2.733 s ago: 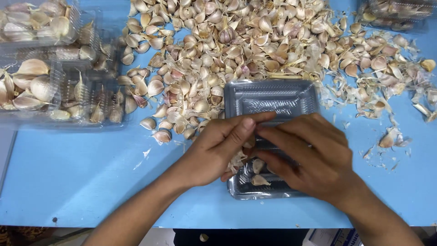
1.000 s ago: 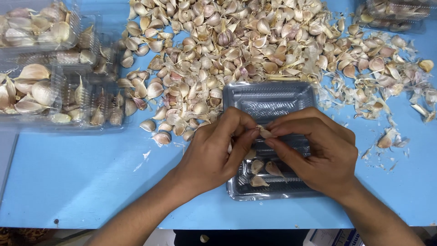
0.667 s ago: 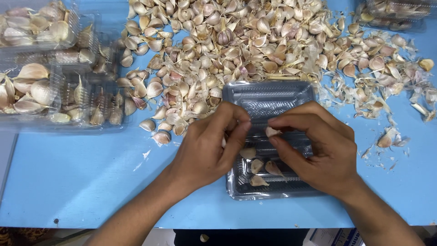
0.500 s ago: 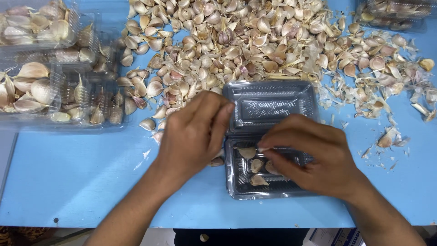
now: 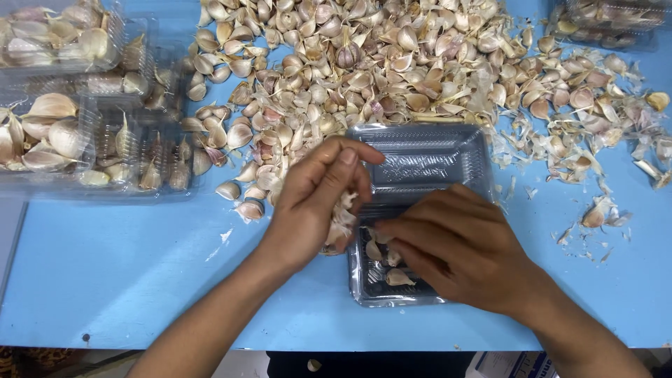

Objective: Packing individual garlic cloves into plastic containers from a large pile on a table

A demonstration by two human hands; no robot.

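The left hand [image 5: 315,203] was curled loosely around a clump of papery garlic skins [image 5: 341,225], fingers bent and gripping it just beyond the left edge of the clear plastic tray [image 5: 420,157]. The right hand [image 5: 455,252] lay low over the tray's near half, fingertips pressed down among a few peeled garlic cloves [image 5: 399,278] on the tray floor; whether those fingers pinched one clove or only touched them could not be told, as the hand covered them.

From where the left fingers stood, the skins looked light and flaky, and a loose grip could have let scraps drift back into the tray among the clean cloves. The tray was thin and unsteady-looking, so a push from the right fingertips might have slid it or tipped its near rim off the blue table [image 5: 105,280].

Just past the left fingertips spread the big heap of unpeeled garlic cloves [image 5: 364,63], touching the tray's far rim and crowding its left side, with stray cloves right beside the left knuckles. Well to the left of that hand stood filled clear boxes of garlic [image 5: 63,133], and loose husk scraps [image 5: 595,210] lay scattered beyond the right wrist.
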